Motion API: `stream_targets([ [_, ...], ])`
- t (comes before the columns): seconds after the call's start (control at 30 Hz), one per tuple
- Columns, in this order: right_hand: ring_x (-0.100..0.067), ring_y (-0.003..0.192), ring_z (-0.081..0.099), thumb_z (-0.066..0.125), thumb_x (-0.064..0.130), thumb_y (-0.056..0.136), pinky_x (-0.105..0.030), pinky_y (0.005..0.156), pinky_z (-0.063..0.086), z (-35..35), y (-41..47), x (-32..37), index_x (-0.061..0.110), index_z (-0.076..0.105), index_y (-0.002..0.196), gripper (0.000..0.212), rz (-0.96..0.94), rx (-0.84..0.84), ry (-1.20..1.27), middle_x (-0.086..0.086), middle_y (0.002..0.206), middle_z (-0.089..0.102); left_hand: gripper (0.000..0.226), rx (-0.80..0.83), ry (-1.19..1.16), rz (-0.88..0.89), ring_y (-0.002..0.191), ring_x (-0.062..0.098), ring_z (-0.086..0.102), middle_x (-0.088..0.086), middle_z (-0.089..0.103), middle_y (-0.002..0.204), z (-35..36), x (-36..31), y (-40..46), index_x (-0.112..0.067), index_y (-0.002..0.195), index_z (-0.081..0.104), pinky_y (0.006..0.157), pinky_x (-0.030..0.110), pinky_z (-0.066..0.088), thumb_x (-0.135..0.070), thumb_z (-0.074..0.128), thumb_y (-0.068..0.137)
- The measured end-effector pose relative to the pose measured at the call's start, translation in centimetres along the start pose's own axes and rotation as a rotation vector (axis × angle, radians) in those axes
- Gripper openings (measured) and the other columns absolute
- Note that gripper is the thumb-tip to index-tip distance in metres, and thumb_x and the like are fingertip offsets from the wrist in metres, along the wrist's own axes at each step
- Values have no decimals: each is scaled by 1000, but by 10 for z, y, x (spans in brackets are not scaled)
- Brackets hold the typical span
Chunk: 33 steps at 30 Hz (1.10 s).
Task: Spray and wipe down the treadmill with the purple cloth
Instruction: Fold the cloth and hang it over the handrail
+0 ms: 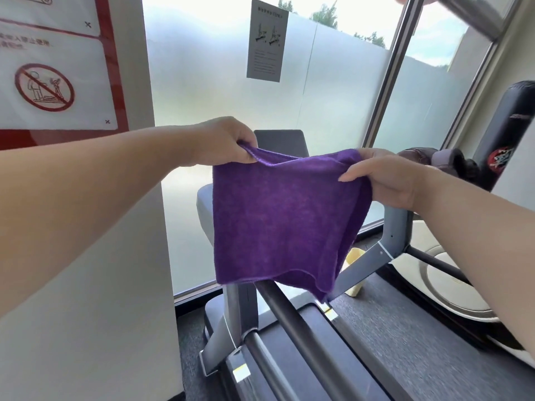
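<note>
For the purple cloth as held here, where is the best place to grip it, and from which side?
Along its top edge, from above. The purple cloth hangs limp in a folded double layer, so the left hand and right hand pinching the upper corners keep it spread; the lower hem dangles free over the treadmill.

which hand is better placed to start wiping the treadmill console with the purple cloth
Probably the right hand: it pinches the purple terry cloth nearer the grey treadmill console; the left hand grips the far corner.
</note>
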State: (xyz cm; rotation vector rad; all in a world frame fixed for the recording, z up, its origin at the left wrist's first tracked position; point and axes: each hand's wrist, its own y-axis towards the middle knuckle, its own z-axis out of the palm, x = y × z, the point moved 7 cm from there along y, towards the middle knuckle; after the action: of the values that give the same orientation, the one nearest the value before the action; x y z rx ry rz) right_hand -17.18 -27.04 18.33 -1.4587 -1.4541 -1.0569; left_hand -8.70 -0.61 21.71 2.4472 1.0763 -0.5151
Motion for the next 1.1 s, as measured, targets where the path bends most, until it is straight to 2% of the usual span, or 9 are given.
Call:
stream_targets([
  [0.1,-35,117,70,67,9,96,-54,111,48,-5,-3,2,17,79,117,25,18,-26,-19,-14,122,75,15,9,15,11,65,7,53,-7,62,75,-4,-4,1,-23,79,72,60,23,41,-22,69,94],
  [0.17,-32,101,71,75,29,96,-50,101,51,-4,-5,6,20,82,101,13,24,-29,-66,-8,108,78,19,13,49,16,59,2,51,-11,59,68,-6,-6,3,-24,74,69,58,23,39,-25,69,94],
  [0.27,-24,79,64,78,43,91,-44,82,49,-9,-4,11,25,79,82,20,10,-89,-111,0,84,72,26,8,86,15,59,8,47,-10,52,63,-8,-9,6,-20,68,64,58,25,37,-26,66,93],
  [0.47,-29,93,64,70,41,96,-57,93,52,-17,-8,10,22,80,104,23,-26,-144,-45,-5,98,73,26,26,-51,-57,71,13,59,-3,67,80,-10,-3,3,-16,84,73,68,29,45,-40,72,94],
  [0.57,-29,98,59,67,35,96,-54,94,41,-11,-13,8,22,79,95,18,3,-17,12,-7,102,69,27,21,-59,-81,70,15,55,-2,62,76,-9,1,1,-11,83,70,66,28,41,-36,72,94],
  [0.73,-24,73,56,73,22,79,-47,85,38,0,-18,4,17,68,69,13,62,54,-93,-13,84,59,7,76,-109,-91,78,15,55,0,62,90,-1,6,-5,-18,98,63,66,25,42,-23,69,97],
  [0.87,-26,72,57,75,21,85,-44,80,40,-3,-16,1,12,69,67,21,34,-45,-295,-8,71,60,13,133,-176,-4,81,16,54,0,58,92,4,4,-9,-21,98,58,63,22,41,-9,62,100],
  [1.0,-22,74,48,72,37,73,-38,75,37,-5,-15,6,-10,64,86,50,-43,-174,-512,-9,74,50,16,236,-49,38,93,21,68,1,71,108,15,0,-16,-29,106,72,79,26,51,-17,64,101],
  [1.1,-21,72,41,70,31,78,-36,73,32,-7,-15,9,-13,58,85,47,-99,-265,-555,-7,73,43,14,184,-49,76,83,15,63,4,68,110,16,-4,-17,-30,105,69,66,19,48,-18,65,99],
])
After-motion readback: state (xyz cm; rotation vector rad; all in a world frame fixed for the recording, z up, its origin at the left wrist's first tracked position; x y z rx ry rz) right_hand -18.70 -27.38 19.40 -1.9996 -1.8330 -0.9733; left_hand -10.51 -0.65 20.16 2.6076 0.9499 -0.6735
